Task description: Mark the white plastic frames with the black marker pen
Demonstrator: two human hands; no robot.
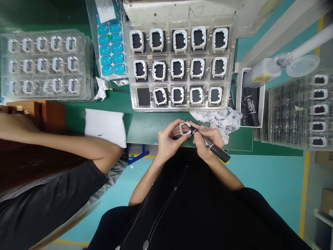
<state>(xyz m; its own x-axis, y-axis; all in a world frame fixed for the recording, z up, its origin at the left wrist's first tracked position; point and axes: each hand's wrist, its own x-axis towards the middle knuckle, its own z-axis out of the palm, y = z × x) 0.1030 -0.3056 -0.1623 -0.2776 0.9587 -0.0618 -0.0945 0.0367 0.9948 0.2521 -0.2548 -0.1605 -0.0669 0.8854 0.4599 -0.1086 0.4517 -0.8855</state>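
Note:
Between the thumb and fingers of my left hand [168, 140] is a small white plastic frame [181, 129], held just over the table's front edge. My right hand [208, 142] grips a black marker pen [214, 150], its tip at the right side of the frame. Whether the tip touches the frame is too small to tell. Straight ahead lies a clear tray [134, 106] with rows of similar white frames on dark pads. Its front left compartment [143, 96] holds no frame.
Crumpled white paper [221, 121] lies right of my hands, by a box [262, 100] with markers. Stacked trays stand at left [90, 83] and right [283, 118]. Blue stickers [105, 50] lie behind. A co-worker's arm [78, 146] rests at left near a white cloth [104, 121].

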